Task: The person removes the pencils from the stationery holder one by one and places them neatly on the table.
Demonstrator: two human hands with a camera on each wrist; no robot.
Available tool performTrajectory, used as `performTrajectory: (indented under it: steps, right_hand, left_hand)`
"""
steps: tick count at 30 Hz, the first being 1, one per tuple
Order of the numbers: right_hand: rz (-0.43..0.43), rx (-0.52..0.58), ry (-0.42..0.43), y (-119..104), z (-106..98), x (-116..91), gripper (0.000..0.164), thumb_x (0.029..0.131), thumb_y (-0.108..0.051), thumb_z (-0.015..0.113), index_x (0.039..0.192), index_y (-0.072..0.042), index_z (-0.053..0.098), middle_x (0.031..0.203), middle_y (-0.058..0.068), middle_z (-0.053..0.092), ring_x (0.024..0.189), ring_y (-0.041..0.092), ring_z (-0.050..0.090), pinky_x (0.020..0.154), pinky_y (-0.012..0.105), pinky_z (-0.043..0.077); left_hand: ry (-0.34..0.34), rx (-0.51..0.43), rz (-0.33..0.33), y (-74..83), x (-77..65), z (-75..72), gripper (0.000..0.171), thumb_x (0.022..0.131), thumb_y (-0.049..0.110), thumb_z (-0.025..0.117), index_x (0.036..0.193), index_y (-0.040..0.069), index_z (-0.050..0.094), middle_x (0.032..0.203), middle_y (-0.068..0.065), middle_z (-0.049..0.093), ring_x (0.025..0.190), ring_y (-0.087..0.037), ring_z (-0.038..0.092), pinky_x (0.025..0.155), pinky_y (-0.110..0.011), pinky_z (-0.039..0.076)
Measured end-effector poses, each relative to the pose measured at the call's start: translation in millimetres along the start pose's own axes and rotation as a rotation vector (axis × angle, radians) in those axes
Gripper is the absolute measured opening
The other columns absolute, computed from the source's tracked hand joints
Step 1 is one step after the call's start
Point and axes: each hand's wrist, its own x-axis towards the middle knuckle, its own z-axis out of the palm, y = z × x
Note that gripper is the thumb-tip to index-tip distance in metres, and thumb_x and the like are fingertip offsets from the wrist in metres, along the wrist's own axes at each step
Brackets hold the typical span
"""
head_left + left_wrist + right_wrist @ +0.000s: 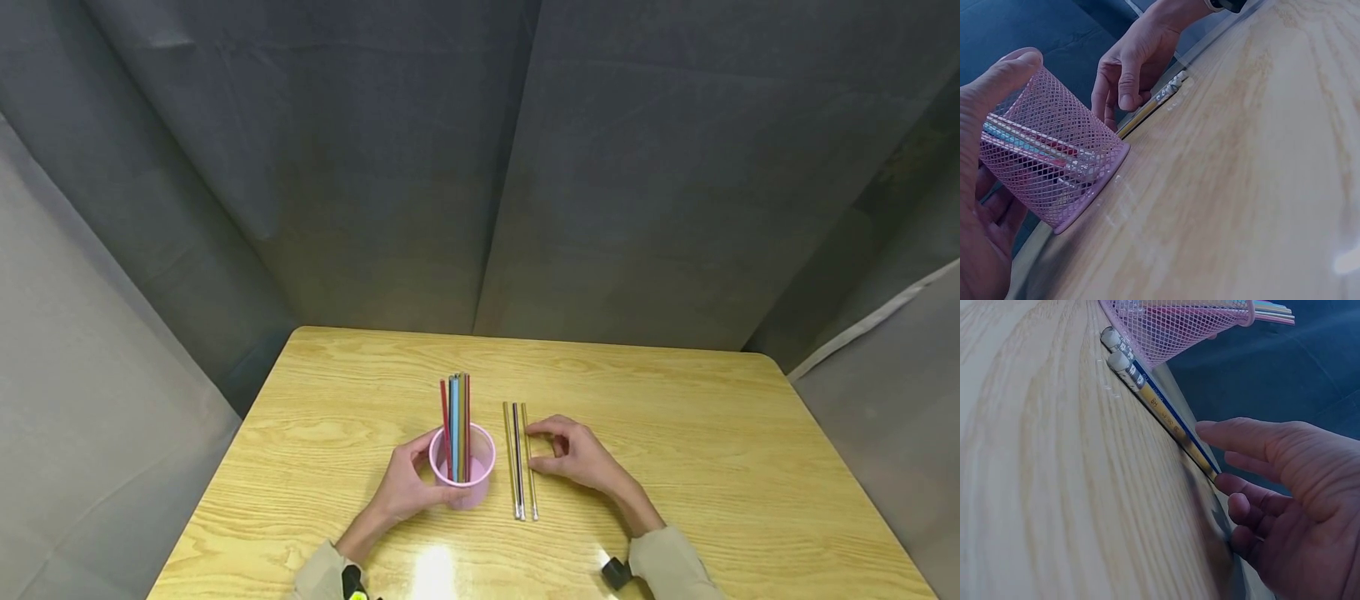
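My left hand (pixel 408 487) grips a pink mesh pencil cup (pixel 480 494) from its left side, thumb across the front near the rim. The cup stands upright on the table with several pencils (pixel 1041 144) inside, red, light blue and gold among them. To its right, two gold pencils (pixel 507 433) (pixel 532 492) and a dark blue pencil (pixel 517 442) lie side by side, eraser ends toward me. My right hand (pixel 581 454) is at the rightmost gold pencil, thumb and fingers apart, fingertips right at its side.
The wooden table (pixel 675 400) has grey curtains (pixel 637 208) behind it and at both sides. A bright light reflection (pixel 433 571) shows on its front part. Black straps sit near both wrists, over beige sleeves (pixel 671 562).
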Motion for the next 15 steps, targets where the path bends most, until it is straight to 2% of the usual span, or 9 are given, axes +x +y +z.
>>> performTrajectory:
  steps: [1, 4, 11, 15]
  right_hand:
    - [0.030, 0.005, 0.002, -3, -1, 0, 0.050, 0.082, -0.018, 0.090, 0.126, -0.002, 0.072, 0.108, 0.015, 0.070, 0.067, 0.008, 0.049, 0.055, 0.021, 0.043]
    - [0.051, 0.014, 0.018, -6, -2, -2, 0.052, 0.081, -0.014, 0.091, 0.127, -0.002, 0.072, 0.115, 0.016, 0.070, 0.069, 0.010, 0.051, 0.057, 0.019, 0.045]
    - [0.035, 0.054, 0.045, -10, -5, -3, 0.054, 0.082, -0.008, 0.089, 0.132, -0.001, 0.068, 0.127, 0.022, 0.067, 0.068, 0.008, 0.051, 0.055, 0.020, 0.046]
    - [0.025, 0.059, 0.069, -15, -5, -3, 0.052, 0.085, -0.008, 0.087, 0.133, -0.004, 0.068, 0.125, 0.024, 0.066, 0.067, 0.007, 0.051, 0.055, 0.019, 0.045]
  left_hand:
    - [0.003, 0.002, -0.002, 0.2, -0.1, 0.0, 0.084, 0.070, 0.007, 0.096, 0.145, 0.003, 0.059, 0.138, -0.014, 0.068, 0.125, -0.030, 0.064, 0.111, -0.032, 0.050]
    - [0.006, 0.008, 0.002, 0.2, -0.2, -0.3, 0.085, 0.070, 0.009, 0.095, 0.146, 0.003, 0.058, 0.138, -0.014, 0.067, 0.125, -0.029, 0.064, 0.111, -0.032, 0.049]
    - [0.006, 0.006, 0.005, -0.4, -0.4, -0.9, 0.086, 0.070, 0.010, 0.095, 0.147, 0.003, 0.057, 0.139, -0.013, 0.067, 0.126, -0.028, 0.064, 0.112, -0.031, 0.048]
    - [0.006, 0.007, 0.003, -0.9, -0.3, -0.9, 0.086, 0.071, 0.010, 0.095, 0.147, 0.003, 0.057, 0.139, -0.013, 0.067, 0.127, -0.027, 0.063, 0.112, -0.031, 0.048]
